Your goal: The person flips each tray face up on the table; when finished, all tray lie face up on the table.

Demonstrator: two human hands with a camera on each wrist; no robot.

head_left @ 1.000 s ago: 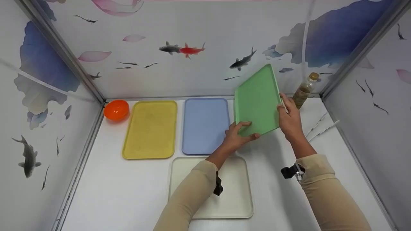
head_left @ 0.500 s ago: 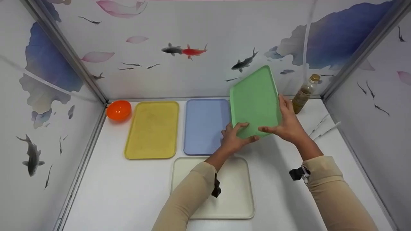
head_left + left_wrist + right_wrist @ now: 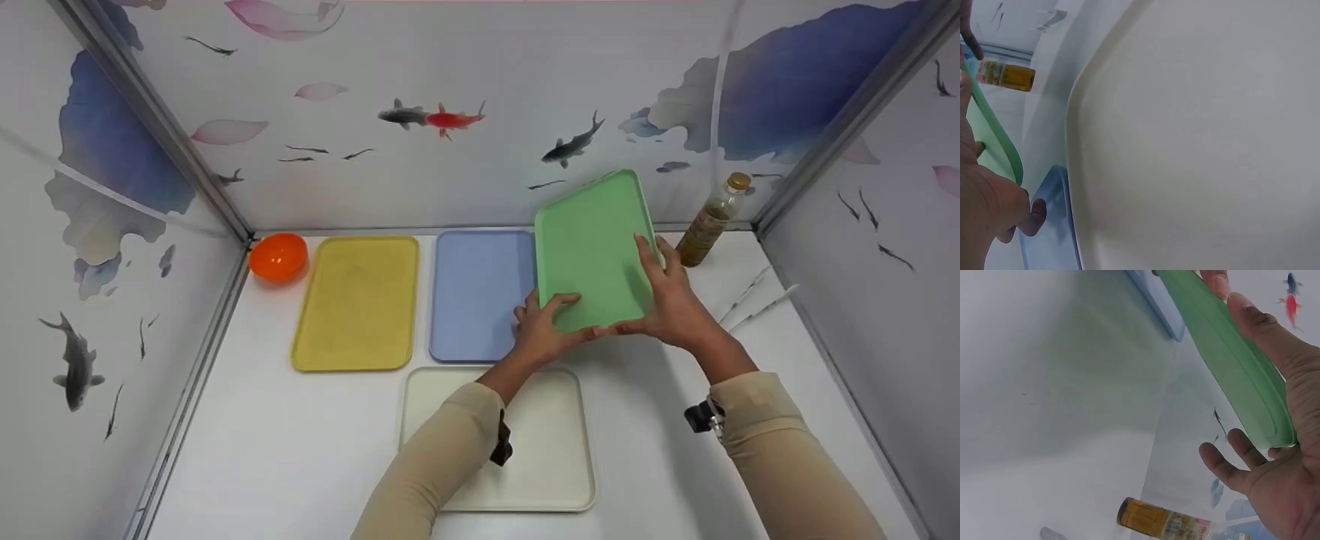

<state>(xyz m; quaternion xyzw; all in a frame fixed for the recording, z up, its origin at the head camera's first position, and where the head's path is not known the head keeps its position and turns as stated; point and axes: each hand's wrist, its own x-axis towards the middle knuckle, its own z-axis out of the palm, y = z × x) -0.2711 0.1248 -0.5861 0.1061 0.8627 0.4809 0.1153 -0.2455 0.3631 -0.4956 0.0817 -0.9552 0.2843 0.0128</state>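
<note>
A green tray (image 3: pixel 592 247) is held tilted, its far end raised near the back wall, to the right of the blue tray (image 3: pixel 480 292). My left hand (image 3: pixel 541 330) grips its near left corner, thumb along the near edge and one finger over the tray's face. At the near right corner is my right hand (image 3: pixel 671 307), its thumb along the near edge and a finger over the face. The right wrist view shows the green tray (image 3: pixel 1235 365) against the right palm, with some fingers spread beyond it. Below the left forearm lies a cream tray (image 3: pixel 540 442).
A yellow tray (image 3: pixel 356 300) lies left of the blue one, with an orange bowl (image 3: pixel 278 257) in the back left corner. On the right stand a bottle with a gold cap (image 3: pixel 706 225) and two thin whitish sticks (image 3: pixel 761 306). Printed walls enclose the table.
My right hand has slid from the green tray's right side to its near right corner, bringing the thumbs together. The tray has shifted slightly left and its far end has dropped a little.
</note>
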